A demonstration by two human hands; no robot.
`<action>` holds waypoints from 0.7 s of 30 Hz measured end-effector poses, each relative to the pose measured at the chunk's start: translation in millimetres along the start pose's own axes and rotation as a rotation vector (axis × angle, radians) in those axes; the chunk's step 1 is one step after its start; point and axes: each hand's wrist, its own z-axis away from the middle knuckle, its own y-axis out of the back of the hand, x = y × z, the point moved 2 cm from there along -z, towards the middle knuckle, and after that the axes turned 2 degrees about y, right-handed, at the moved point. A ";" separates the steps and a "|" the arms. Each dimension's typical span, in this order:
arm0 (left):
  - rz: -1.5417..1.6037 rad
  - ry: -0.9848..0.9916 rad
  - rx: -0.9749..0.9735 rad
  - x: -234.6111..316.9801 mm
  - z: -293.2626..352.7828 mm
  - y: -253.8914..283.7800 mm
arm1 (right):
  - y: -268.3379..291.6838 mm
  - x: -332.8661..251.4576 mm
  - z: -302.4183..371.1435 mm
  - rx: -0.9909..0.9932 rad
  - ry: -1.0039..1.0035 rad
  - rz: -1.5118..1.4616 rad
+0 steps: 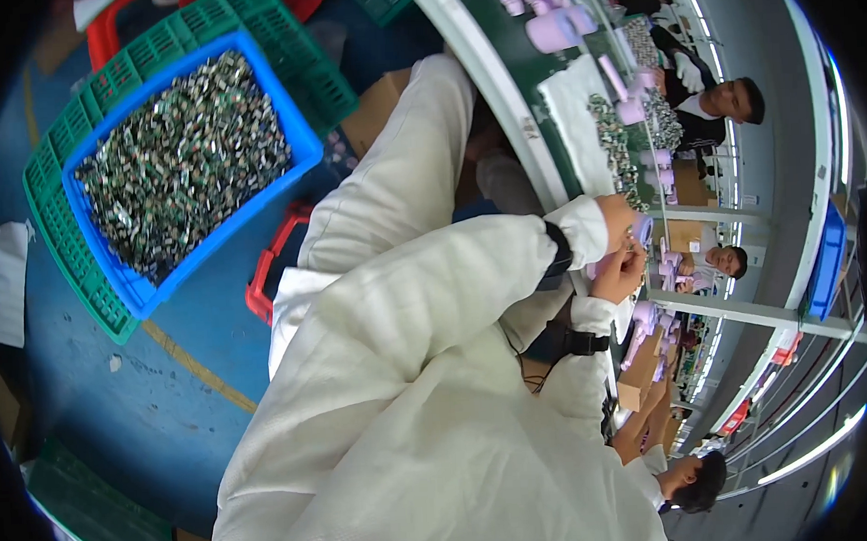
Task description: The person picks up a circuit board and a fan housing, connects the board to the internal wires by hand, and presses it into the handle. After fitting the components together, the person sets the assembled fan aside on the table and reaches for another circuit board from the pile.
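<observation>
Both my hands meet close together over the edge of the green-topped bench. My left hand [616, 220] is closed with its fingertips pinched. Just beside it, my right hand [619, 273] is closed too, its fingers bent inward toward the left. Whatever is between the fingers is too small and hidden to name. A round lilac plastic part [644, 227] lies right behind the fingertips; whether they touch it, I cannot tell. On the bench beyond my left hand there is a pile of small green and silver electronic parts [618, 156], alongside a white cloth [579, 119].
Lilac plastic housings [551, 31] stand farther along the bench. At my left, a blue tray [306, 150] full of small electronic parts rests on a green crate [58, 205]. A red stool frame [264, 268] is near my legs. Several people work across and along the bench.
</observation>
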 end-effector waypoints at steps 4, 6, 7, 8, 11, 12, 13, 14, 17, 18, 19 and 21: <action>0.064 -0.110 0.079 -7.9 6.8 3.1 | -0.7 -19.2 9.4 -0.011 -0.117 -0.025; 0.058 -0.039 0.050 -1.4 11.0 14.1 | -6.8 -24.1 13.8 -0.002 -0.149 -0.075; 0.070 -0.050 0.056 -3.2 13.1 17.7 | -10.1 -26.4 11.2 -0.005 -0.158 -0.105; 0.083 -0.059 0.061 -4.2 14.2 20.7 | -9.3 -30.0 7.6 0.031 -0.153 -0.121; 0.095 -0.035 0.023 2.0 17.0 30.4 | -6.4 -39.9 5.4 -0.062 -0.303 -0.191; 0.079 -0.051 0.002 5.9 17.2 34.3 | -4.2 -39.1 2.9 -0.035 -0.309 -0.207; 0.136 0.009 -0.028 8.5 16.9 37.4 | -2.9 -38.1 0.8 -0.054 -0.300 -0.220; 0.191 0.068 -0.068 13.4 16.4 39.6 | 0.2 -36.8 0.1 -0.064 -0.296 -0.232; 0.312 0.222 -0.173 17.1 17.9 44.0 | 8.2 -34.7 -5.3 -0.100 -0.286 -0.230; 0.390 0.309 -0.221 15.9 15.9 44.7 | 10.3 -33.6 -9.5 -0.134 -0.262 -0.206; 0.467 0.402 -0.267 14.6 12.8 47.3 | 11.4 -34.5 -13.8 -0.170 -0.241 -0.182; 0.481 0.433 -0.304 14.0 4.0 51.7 | 13.0 -38.6 -26.0 -0.170 -0.276 -0.191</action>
